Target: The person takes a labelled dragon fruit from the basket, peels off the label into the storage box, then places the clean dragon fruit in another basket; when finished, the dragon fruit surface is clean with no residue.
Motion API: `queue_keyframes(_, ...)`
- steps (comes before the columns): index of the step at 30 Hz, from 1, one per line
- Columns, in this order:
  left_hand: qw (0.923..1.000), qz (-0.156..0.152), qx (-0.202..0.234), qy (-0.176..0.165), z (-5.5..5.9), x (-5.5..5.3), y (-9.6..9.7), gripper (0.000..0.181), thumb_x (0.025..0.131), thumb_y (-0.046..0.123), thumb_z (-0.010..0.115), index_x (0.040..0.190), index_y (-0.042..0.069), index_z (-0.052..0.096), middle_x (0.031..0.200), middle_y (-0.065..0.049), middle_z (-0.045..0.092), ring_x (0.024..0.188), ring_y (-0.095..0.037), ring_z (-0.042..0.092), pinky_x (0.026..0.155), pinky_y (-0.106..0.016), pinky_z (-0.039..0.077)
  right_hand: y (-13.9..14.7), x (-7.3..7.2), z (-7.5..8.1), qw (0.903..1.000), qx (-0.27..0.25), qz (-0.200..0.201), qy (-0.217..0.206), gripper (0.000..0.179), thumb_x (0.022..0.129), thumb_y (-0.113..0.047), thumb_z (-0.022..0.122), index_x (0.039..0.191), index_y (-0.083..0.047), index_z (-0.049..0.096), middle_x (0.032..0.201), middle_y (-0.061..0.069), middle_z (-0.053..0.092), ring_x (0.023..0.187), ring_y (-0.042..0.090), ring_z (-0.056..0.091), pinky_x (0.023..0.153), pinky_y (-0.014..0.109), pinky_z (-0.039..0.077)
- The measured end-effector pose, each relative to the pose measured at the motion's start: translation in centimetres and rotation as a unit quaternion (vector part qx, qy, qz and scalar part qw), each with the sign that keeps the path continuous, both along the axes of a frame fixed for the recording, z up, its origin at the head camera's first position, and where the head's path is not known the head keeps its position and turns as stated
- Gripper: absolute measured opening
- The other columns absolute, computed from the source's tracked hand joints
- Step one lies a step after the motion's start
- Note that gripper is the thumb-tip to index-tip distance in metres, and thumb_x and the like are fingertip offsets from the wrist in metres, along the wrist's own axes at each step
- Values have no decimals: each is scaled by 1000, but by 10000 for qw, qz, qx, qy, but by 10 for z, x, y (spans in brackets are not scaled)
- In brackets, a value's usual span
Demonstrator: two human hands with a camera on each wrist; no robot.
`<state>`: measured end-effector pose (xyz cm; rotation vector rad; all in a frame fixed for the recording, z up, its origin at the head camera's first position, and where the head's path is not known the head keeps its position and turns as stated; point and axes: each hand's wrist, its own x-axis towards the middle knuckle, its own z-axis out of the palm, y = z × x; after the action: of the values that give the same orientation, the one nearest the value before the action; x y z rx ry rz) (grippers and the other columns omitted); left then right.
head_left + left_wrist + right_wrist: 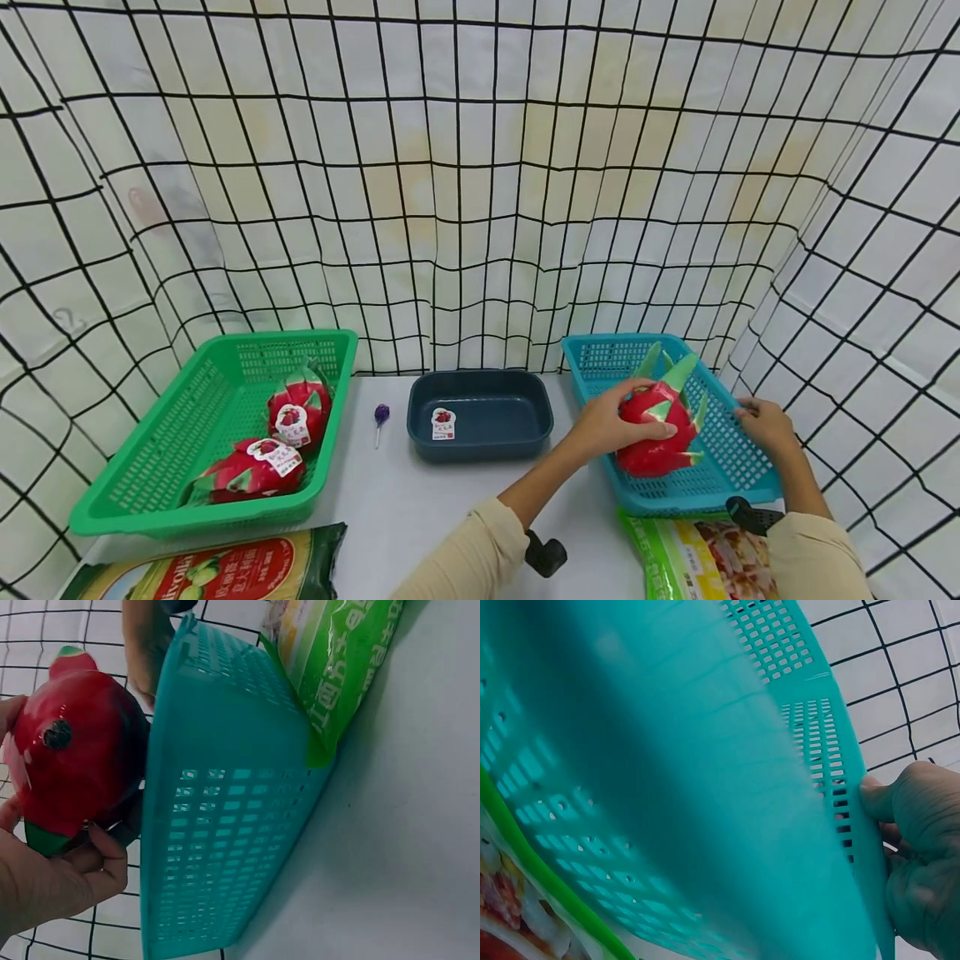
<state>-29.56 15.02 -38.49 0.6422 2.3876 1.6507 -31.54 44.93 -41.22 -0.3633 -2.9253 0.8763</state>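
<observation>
My left hand [611, 423] grips a red dragon fruit [660, 429] with green leafy tips, over the blue plastic basket [675, 500] at the right. From the left wrist, this dragon fruit [82, 750] shows its dark stem end beside the basket's rim, with the fingers around its lower side. At the basket's right edge, my right hand [768, 429] holds the rim; the right wrist view has the thumb of that hand [926, 855] on the rim and the fingers partly hidden behind it.
A green basket [225, 375] at the left contains two labelled dragon fruits [300, 412]. Between the baskets stand a dark blue tray [480, 454] bearing a sticker and a purple lollipop [382, 414]. Food bags [225, 575] lie in front; black netting [480, 217] surrounds the table.
</observation>
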Motion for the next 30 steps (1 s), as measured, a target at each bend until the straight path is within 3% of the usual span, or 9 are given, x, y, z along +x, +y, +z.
queue_keyframes(2, 9971, 25, -562, 517, -2, -4, 8, 65, 76, 47, 78, 133, 44, 49, 122, 8, 60, 103, -9, 56, 64, -21, 54, 1, 1, -2, 10000, -16, -27, -2, 47, 105, -19, 36, 138, 15, 37, 130, 41, 47, 110, 52, 51, 81, 55, 48)
queue_keyframes(5, 9851, 84, -1341, 1070, -5, -10, 17, 76, 73, 53, 78, 138, 42, 41, 119, 8, 63, 97, -9, 59, 64, -20, 52, 0, 2, -4, 10000, 11, -62, -4, 48, 105, -19, 38, 138, 15, 38, 129, 41, 48, 110, 53, 51, 82, 56, 47)
queue_keyframes(9, 9686, 206, -2163, 1205, -9, -14, 26, 94, 68, 59, 80, 143, 36, 28, 110, 3, 67, 90, -13, 64, 67, -25, 55, -4, 3, -3, 9999, 77, -79, 36, 48, 104, -20, 40, 138, 14, 38, 131, 41, 47, 115, 56, 47, 88, 62, 44)
queue_keyframes(14, 9398, 26, -3026, 1586, -13, -10, 38, 91, 67, 63, 79, 140, 30, 36, 111, 7, 67, 91, -10, 64, 65, -23, 55, -3, 4, 1, 9998, 176, -83, 68, 49, 104, -22, 39, 138, 13, 39, 132, 41, 46, 115, 57, 47, 88, 62, 44)
queue_keyframes(16, 9265, -50, -3284, 1836, -15, -8, 41, 87, 67, 63, 79, 138, 30, 40, 112, 9, 66, 90, -9, 63, 64, -20, 54, -2, 5, 1, 9998, 184, -73, 95, 49, 104, -22, 39, 138, 13, 39, 133, 41, 45, 114, 56, 47, 87, 62, 44)
queue_keyframes(20, 9095, 3, -3579, 2114, -18, -3, 45, 84, 67, 63, 80, 136, 33, 42, 110, 11, 66, 90, -8, 61, 65, -20, 52, -2, 6, 1, 9999, 67, -94, 111, 49, 104, -23, 40, 139, 12, 39, 135, 41, 44, 117, 57, 45, 89, 62, 44)
queue_keyframes(25, 8942, 184, -3842, 2290, -25, 0, 49, 83, 66, 66, 78, 136, 38, 45, 114, 10, 63, 93, -10, 61, 73, -26, 51, -4, 8, 2, 9995, -166, -261, 91, 50, 104, -24, 40, 140, 11, 39, 138, 40, 40, 121, 57, 42, 93, 64, 42)
queue_keyframes(30, 8844, 324, -4026, 2337, -30, -1, 53, 82, 65, 69, 77, 136, 41, 46, 118, 7, 58, 94, -13, 62, 79, -30, 50, -4, 9, 3, 9988, -330, -345, 75, 51, 105, -26, 41, 141, 10, 39, 142, 39, 36, 126, 57, 37, 99, 66, 38)
